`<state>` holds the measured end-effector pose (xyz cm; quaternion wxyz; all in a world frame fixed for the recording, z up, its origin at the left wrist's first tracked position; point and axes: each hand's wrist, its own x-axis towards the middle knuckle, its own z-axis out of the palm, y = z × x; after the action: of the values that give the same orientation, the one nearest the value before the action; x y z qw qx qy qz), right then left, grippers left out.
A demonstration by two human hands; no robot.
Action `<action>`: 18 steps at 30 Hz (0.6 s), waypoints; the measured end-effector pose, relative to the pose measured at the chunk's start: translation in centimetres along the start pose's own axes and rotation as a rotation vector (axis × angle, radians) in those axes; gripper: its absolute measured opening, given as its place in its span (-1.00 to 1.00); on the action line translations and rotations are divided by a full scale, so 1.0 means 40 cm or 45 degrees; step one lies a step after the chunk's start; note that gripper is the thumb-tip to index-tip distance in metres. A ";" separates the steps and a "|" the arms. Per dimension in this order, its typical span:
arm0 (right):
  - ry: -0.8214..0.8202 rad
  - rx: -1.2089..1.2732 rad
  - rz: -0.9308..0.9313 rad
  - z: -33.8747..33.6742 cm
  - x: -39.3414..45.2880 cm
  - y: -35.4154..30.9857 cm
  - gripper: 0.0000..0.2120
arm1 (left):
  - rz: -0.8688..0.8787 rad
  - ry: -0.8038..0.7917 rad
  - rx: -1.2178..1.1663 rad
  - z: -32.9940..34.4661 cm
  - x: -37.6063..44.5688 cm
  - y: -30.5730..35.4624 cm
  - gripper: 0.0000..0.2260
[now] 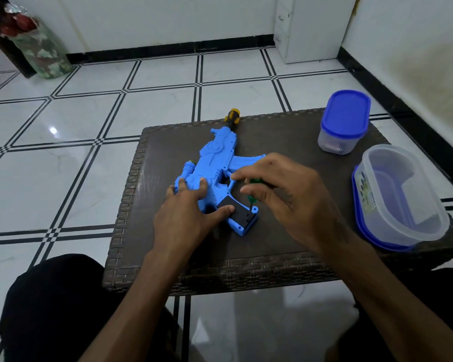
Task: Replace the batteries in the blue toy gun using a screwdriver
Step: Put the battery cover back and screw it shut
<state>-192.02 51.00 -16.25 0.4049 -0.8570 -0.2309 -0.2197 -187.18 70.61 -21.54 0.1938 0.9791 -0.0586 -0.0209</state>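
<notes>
A blue plastic toy gun (pixel 215 163) lies flat on the dark woven-wicker table (pixel 285 246), its yellow-and-black muzzle pointing away from the person. The left hand (pixel 186 212) presses down on the gun body with spread, straight fingers, the thumb resting on the black battery cover (pixel 233 210) in the grip. Just right of it, the right hand (pixel 280 194) pinches a green-handled screwdriver (pixel 253 197), whose tip stands on the grip's blue edge beside the cover. Beyond the right hand sits a clear plastic tub with a blue lid (pixel 344 124). To the right of that hand, an open clear oval container (pixel 400 197) rests on its own blue lid.
</notes>
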 end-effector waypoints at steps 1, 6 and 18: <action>-0.007 -0.040 -0.012 0.001 0.000 0.000 -0.80 | 0.000 -0.001 0.000 0.000 0.000 0.000 -0.30; -0.131 0.099 0.015 0.004 -0.006 -0.012 -0.62 | 0.002 0.004 -0.006 0.003 0.002 -0.002 -0.28; -0.086 -0.099 -0.017 0.009 -0.001 -0.012 -0.71 | 0.011 -0.001 0.013 0.005 0.004 -0.007 -0.28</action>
<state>-192.26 51.54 -16.20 0.3618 -0.8775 -0.2413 -0.2021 -187.00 70.75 -21.84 0.1888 0.9798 -0.0632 -0.0203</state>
